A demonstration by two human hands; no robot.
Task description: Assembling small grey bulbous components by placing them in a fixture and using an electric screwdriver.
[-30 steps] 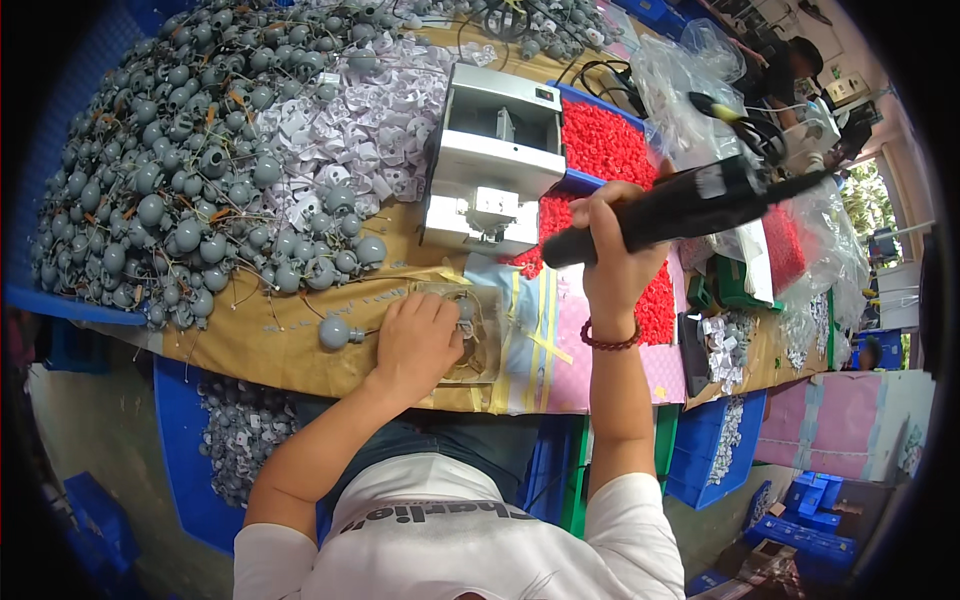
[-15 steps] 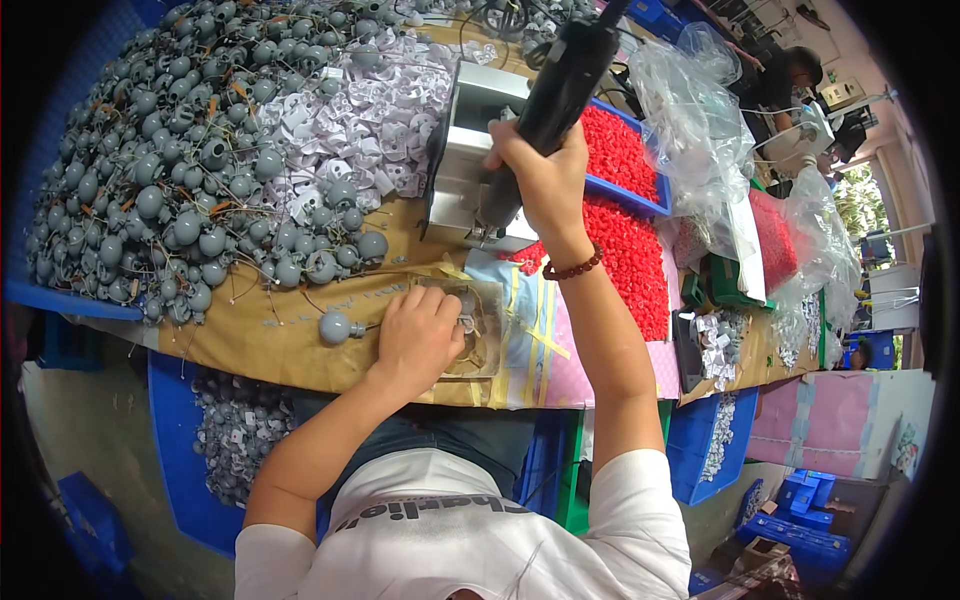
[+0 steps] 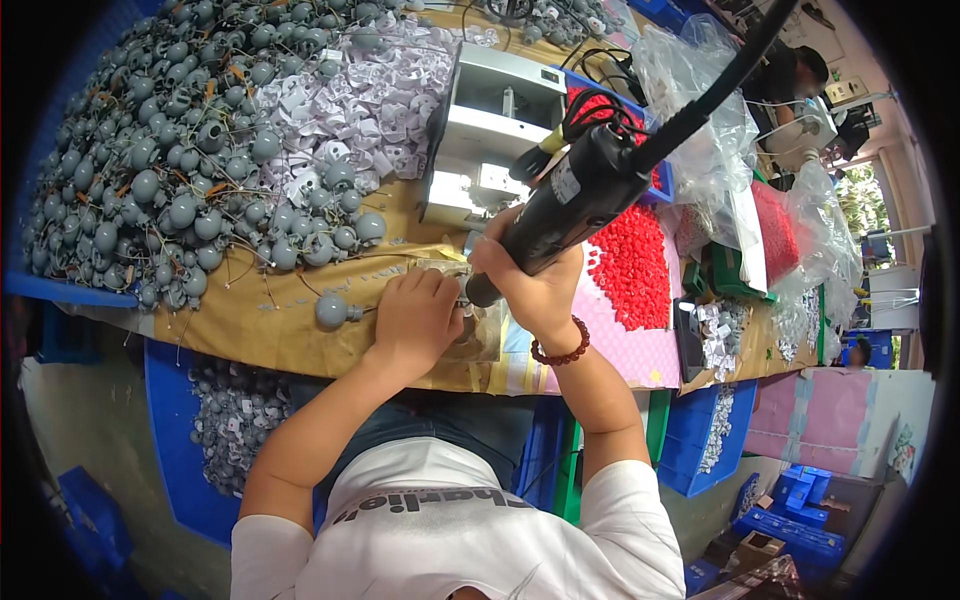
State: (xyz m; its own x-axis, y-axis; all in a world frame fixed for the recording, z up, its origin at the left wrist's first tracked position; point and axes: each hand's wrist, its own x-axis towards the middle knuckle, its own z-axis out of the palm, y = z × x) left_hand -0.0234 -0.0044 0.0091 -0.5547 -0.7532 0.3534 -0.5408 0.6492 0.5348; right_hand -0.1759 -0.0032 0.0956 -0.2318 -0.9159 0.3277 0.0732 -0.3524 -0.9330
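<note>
My right hand (image 3: pixel 540 298) is wrapped round a black electric screwdriver (image 3: pixel 580 195), held at a slant with its cord rising to the upper right. The tool's lower end comes down beside the fingertips of my left hand (image 3: pixel 410 322). My left fingers are curled and pressed together at a clear plastic block (image 3: pixel 488 345) on the table edge. A small pale piece shows at those fingertips, mostly hidden. Just left of that hand lies a grey ball-shaped part (image 3: pixel 331 310) with a narrow neck.
A silver box-like machine (image 3: pixel 505 75) stands beyond my hands. A large heap of grey ball parts (image 3: pixel 150 170) and a pile of white plastic pieces (image 3: pixel 350 110) fill the left. Small red parts (image 3: pixel 635 270) lie to the right; blue bins (image 3: pixel 180 450) stand below the table.
My right hand has brought the screwdriver from the silver machine down and toward me, beside my left fingertips. My left hand stays at the clear block. The machine's front is now uncovered.
</note>
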